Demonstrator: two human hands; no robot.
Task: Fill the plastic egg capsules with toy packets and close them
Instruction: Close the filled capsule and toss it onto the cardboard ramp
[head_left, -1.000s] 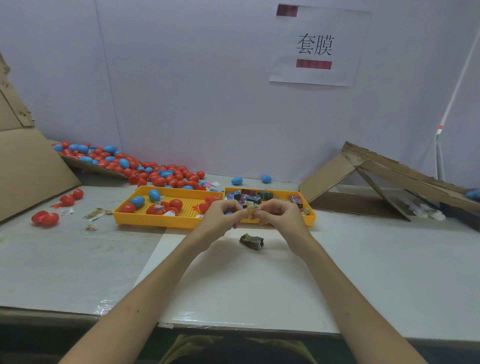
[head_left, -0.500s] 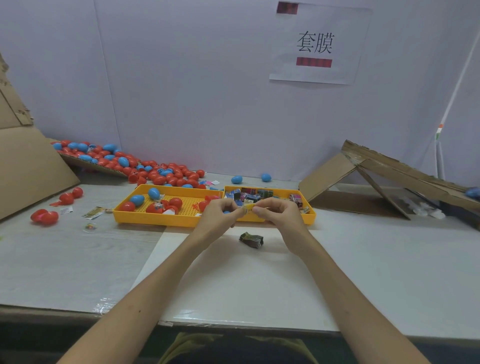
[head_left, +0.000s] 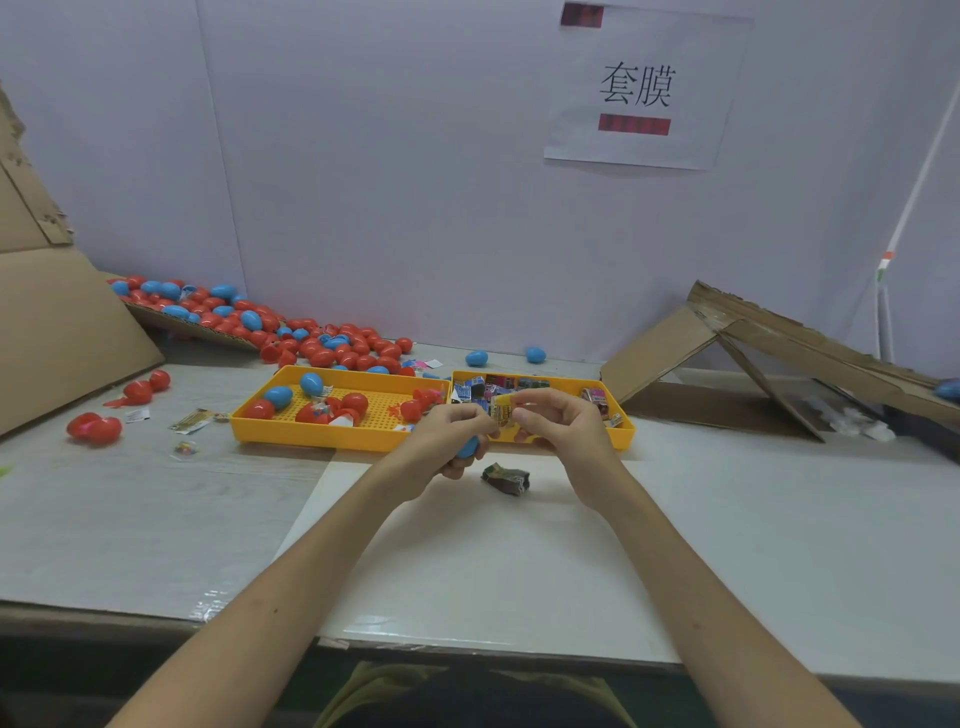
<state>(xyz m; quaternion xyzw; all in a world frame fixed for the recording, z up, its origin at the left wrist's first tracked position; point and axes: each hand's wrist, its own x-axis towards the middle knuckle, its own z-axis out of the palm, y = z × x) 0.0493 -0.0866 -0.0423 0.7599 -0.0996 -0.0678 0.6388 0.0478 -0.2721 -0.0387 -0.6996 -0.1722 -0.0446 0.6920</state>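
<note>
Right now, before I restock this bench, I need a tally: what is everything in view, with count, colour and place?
left tray: one, yellow, mid-table, holding some capsules.
right tray: one, yellow, beside it, full of packets.
egg capsules: many, red and blue, heaped at back left; a few loose at left, two blue behind the trays.
toy packets: many, mixed colours, in the right tray.
dark packet: one, on the table near the hands.
cardboard: brown, sheets at left, a folded piece at right.
sign: one, white, high at back right.
blue capsule: one, held.
yellow packet: one, held.
left hand: grips the blue capsule.
right hand: pinches the yellow packet.
</note>
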